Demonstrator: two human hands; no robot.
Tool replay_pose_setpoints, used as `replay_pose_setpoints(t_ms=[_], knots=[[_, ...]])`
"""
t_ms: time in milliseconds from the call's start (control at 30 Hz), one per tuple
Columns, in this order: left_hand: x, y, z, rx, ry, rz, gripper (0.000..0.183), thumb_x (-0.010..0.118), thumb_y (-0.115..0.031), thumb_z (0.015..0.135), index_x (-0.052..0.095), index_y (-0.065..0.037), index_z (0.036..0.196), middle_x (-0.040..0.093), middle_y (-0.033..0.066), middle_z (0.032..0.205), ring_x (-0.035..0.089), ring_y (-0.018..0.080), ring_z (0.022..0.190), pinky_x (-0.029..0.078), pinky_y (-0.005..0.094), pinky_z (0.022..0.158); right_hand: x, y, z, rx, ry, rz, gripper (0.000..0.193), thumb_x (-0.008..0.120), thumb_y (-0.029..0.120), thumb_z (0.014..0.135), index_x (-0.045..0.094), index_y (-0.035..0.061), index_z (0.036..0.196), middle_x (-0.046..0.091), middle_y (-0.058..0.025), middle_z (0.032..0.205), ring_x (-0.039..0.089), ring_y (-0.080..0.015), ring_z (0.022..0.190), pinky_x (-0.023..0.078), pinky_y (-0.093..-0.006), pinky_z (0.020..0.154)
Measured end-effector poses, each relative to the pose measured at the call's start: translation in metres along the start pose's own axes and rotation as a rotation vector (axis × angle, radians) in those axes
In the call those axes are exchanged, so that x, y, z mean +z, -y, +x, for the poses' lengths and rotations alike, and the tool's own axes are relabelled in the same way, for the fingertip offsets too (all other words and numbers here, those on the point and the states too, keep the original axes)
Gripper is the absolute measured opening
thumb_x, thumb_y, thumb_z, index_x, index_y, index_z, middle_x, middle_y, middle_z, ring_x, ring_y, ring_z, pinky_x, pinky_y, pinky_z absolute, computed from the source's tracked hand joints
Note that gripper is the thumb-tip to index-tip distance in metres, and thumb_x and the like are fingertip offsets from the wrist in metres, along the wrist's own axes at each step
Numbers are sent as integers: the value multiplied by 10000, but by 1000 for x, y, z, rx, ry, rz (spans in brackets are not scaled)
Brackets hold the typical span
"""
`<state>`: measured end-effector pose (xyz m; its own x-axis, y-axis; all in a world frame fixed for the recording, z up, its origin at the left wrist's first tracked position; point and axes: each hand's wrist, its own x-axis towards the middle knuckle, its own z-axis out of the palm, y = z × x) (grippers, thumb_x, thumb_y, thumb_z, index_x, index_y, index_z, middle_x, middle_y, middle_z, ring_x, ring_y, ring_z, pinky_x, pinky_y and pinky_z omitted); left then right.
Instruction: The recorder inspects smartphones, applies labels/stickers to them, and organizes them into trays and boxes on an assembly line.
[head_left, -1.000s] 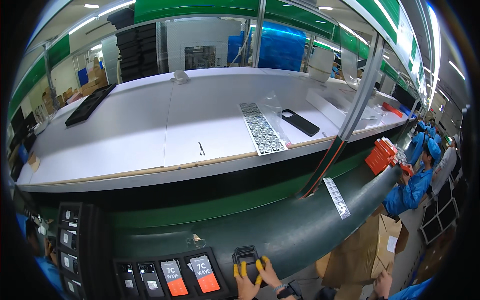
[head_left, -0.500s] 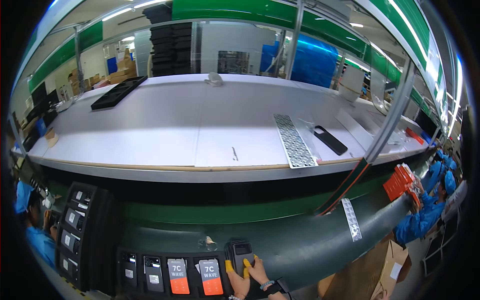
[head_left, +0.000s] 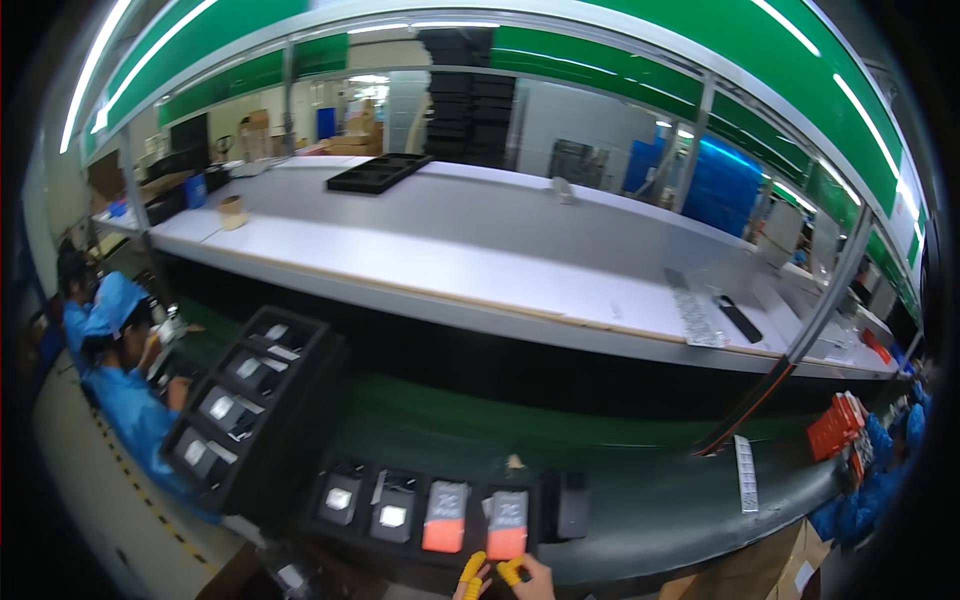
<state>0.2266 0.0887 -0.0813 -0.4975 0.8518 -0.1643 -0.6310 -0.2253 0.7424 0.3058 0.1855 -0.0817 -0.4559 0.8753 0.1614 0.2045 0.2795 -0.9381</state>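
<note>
Near the lower edge, my left hand (head_left: 472,580) and my right hand (head_left: 528,578) wear yellow finger covers. Their fingers are apart, with nothing visible between them. Both reach toward the bottom end of a phone with a grey and orange front (head_left: 508,522), the rightmost in a black tray (head_left: 536,520). My right fingertips are at its lower edge; blur hides whether they touch. A second grey and orange phone (head_left: 444,515) lies beside it. Farther left are two dark phones with white labels, one of them here (head_left: 393,505). Right of the tray sits a dark slab-like stack (head_left: 572,505).
A tall stack of black trays (head_left: 320,370) holding dark phones stands at left, beside a co-worker in blue (head_left: 135,370). The green conveyor belt (head_left: 640,500) carries a silver strip (head_left: 746,475). A cardboard box (head_left: 770,570) is at lower right; a white shelf (head_left: 480,245) runs behind.
My hands have left the dark stack and moved left to the rightmost grey and orange phone. The view has turned left, so the scene sits farther right.
</note>
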Motion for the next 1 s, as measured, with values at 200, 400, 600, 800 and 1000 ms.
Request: replay_pose_setpoints(t_ms=[200,400,600,800,1000], knots=[[-114,-61,-120,168,-138,97,513,313,-296,1004,259,-18,1431,291,124,1466,262,229,1358,244,348,1104,142,56,-116,-134,503,-71,149,603,160,839,608,35,920,623,-163,821,603,-333,727,486,-378,655],[-219,-90,-244,227,-402,144,491,338,-268,1001,289,-13,1418,324,124,1448,309,228,1332,282,340,1083,250,109,-215,-340,845,-107,283,515,198,894,577,20,1105,623,-216,983,606,-387,868,495,-416,751],[-286,-97,-314,295,-504,194,470,362,-240,998,318,-7,1404,357,124,1430,356,228,1305,320,333,1062,292,132,-278,-364,1021,-39,259,480,172,926,574,1,1097,616,-232,986,598,-406,878,497,-429,757],[-296,-135,-308,298,-475,264,382,462,-181,976,460,12,1306,530,112,1266,519,201,1121,428,300,945,307,99,-290,65,894,346,391,452,305,980,514,43,1264,580,-156,1189,536,-163,1088,418,-283,939],[-268,-171,-255,125,-332,328,340,498,-185,965,524,20,1235,592,97,1152,556,175,1019,452,288,886,265,161,-253,322,692,712,290,430,318,989,583,75,1035,590,3,771,528,-68,617,428,-221,509]])
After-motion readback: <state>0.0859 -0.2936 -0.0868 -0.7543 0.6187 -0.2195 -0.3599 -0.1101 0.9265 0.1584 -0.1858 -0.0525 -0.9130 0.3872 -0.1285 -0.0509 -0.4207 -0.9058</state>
